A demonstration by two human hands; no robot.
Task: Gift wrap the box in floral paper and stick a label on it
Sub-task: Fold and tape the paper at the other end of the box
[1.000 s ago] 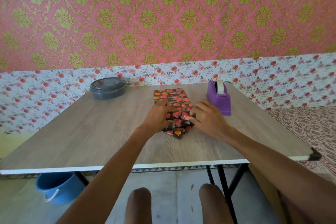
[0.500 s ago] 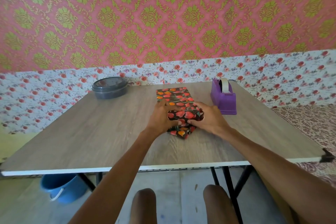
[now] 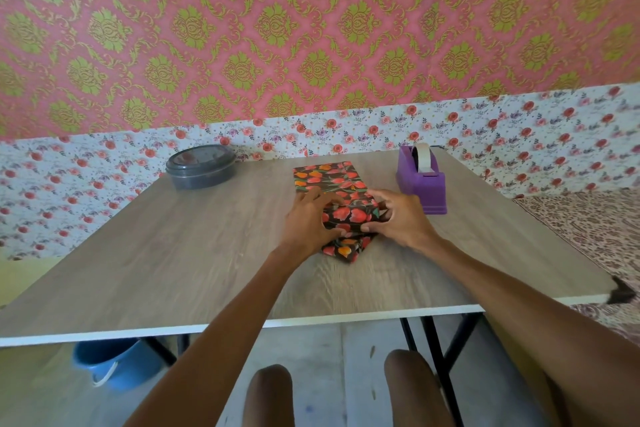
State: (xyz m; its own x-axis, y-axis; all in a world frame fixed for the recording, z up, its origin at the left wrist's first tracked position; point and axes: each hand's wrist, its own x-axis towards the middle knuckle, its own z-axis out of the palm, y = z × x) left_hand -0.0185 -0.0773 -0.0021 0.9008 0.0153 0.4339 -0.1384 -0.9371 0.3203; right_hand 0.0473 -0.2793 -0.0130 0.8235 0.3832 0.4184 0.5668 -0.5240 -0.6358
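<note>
A box wrapped in dark floral paper (image 3: pixel 329 180) lies lengthwise in the middle of the wooden table (image 3: pixel 173 253). At its near end a folded flap of the paper (image 3: pixel 346 250) sticks out toward me. My left hand (image 3: pixel 308 224) grips the near left corner, fingers curled over the top and thumb against the end face. On the near right corner, my right hand (image 3: pixel 398 218) pinches the paper with curled fingers and thumb. No label is in view.
A purple tape dispenser (image 3: pixel 424 180) with a white roll stands just right of the box. A dark round lidded container (image 3: pixel 201 166) sits at the back left. A blue bucket (image 3: pixel 114 364) is under the table's left side. My knees show below the front edge.
Both hands have closed in on the near end of the box and folded the paper against it. The loose flap now sticks out less.
</note>
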